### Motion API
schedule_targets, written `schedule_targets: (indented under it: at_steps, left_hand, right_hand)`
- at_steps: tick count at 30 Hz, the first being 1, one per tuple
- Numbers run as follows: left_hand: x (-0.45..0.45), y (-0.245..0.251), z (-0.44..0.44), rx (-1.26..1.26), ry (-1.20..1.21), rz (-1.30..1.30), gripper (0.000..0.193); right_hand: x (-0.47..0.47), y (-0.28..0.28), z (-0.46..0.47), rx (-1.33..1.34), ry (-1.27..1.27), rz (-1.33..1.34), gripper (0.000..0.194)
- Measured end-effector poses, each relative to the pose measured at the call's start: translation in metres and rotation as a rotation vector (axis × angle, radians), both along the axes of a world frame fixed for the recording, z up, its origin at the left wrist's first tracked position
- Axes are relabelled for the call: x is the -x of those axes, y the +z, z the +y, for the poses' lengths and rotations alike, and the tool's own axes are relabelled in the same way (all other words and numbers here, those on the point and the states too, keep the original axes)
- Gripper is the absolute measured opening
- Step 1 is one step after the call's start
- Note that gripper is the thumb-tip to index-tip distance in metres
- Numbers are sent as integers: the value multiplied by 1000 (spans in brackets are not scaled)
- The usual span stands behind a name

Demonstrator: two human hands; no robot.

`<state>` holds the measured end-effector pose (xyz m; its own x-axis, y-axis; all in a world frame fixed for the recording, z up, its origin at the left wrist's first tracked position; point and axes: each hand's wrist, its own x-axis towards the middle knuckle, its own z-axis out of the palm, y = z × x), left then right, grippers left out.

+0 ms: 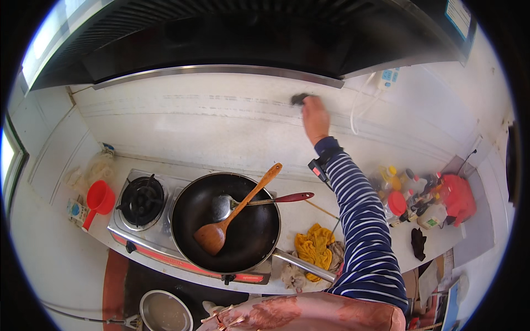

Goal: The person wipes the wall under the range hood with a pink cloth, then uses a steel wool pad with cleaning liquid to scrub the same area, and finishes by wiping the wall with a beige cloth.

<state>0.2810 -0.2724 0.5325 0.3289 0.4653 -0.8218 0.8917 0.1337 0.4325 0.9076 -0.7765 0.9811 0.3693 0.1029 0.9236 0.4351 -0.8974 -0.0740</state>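
My right hand (316, 118) is raised against the white back wall (198, 128), below the range hood. Blurred in its fingers is a dark cloth or scrubbing pad (299, 99), pressed to the wall near several grey streaks. I wear a striped sleeve with a black band at the wrist. My left hand is out of view. Before me a black wok (252, 248) rests on a gas stove (165, 244), with its metal handle toward me. Inside it lie a wooden spatula (211, 238) and a metal ladle with a red handle (295, 197), crossing each other.
The range hood (232, 45) hangs overhead. A red plastic dipper (100, 197) stands left of the bare burner (143, 201). Yellow cloth (316, 248) lies right of the wok. Bottles (410, 186) crowd the right end, by a power strip cord (356, 120). A metal basin (165, 310) sits below.
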Motion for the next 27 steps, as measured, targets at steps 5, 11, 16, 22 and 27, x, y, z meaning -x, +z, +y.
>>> schedule_targets:
  at_steps: [5, 11, 16, 22, 27]
  left_hand:
    - [-3, 0, -7, -1, 9, 3, 32]
    - [-3, -5, -15, -2, 12, 4, 31]
    - [-1, -9, -21, -9, 16, 5, 31]
    - [12, -12, -26, -15, 36, 5, 31]
    - [56, -6, -26, -34, 32, -1, 31]
  right_hand:
    - [-1, 9, -18, -31, -9, -80, 16]
    - [0, 6, -18, -140, -20, -90, 8]
    - [0, 0, -16, 332, 40, 230, 12]
    - [-11, -6, -21, -2, 97, -12, 14]
    - [4, -19, -28, 122, 221, 216, 19]
